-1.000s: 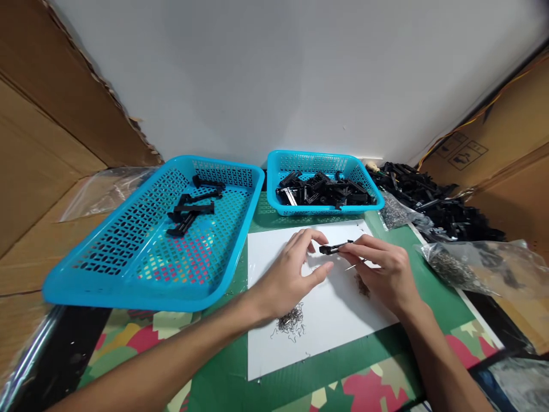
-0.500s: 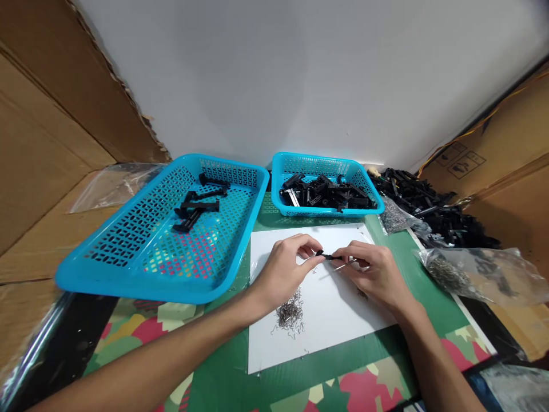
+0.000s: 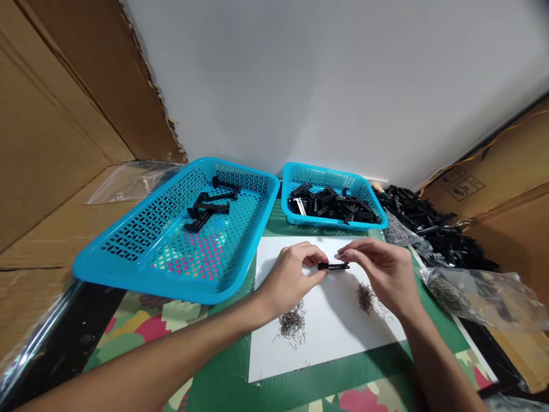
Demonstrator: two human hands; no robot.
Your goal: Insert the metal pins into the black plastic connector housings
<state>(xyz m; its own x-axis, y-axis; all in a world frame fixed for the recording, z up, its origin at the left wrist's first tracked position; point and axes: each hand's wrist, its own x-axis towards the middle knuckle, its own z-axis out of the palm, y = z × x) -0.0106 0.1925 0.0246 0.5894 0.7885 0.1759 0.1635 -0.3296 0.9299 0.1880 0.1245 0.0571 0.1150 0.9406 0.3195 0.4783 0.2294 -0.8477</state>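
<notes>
My left hand (image 3: 295, 272) pinches one end of a narrow black plastic part (image 3: 337, 266) between thumb and fingers, above a white sheet (image 3: 326, 320). Close over the part's right end is my right hand (image 3: 381, 272), thumb and fingertips pressed together. A small pale glint shows at those fingertips, too small to name. On the sheet lie two heaps of tiny bent metal wires: the left heap (image 3: 292, 321) below my left wrist, and the right heap (image 3: 365, 297) beside my right hand, which partly covers it.
A large blue basket (image 3: 141, 286) at left holds several black parts (image 3: 210, 209). A smaller blue basket (image 3: 338, 223) behind the sheet is filled with more. At right are a pile of black parts (image 3: 454, 240) and a clear bag (image 3: 484, 292) containing small metal pieces. Cardboard (image 3: 55, 143) stands far left.
My right hand has lifted off the black part's end and opened its grip around it, uncovering the right wire heap. The thin metal rod seen under its fingers no longer shows clearly. The view has shifted slightly.
</notes>
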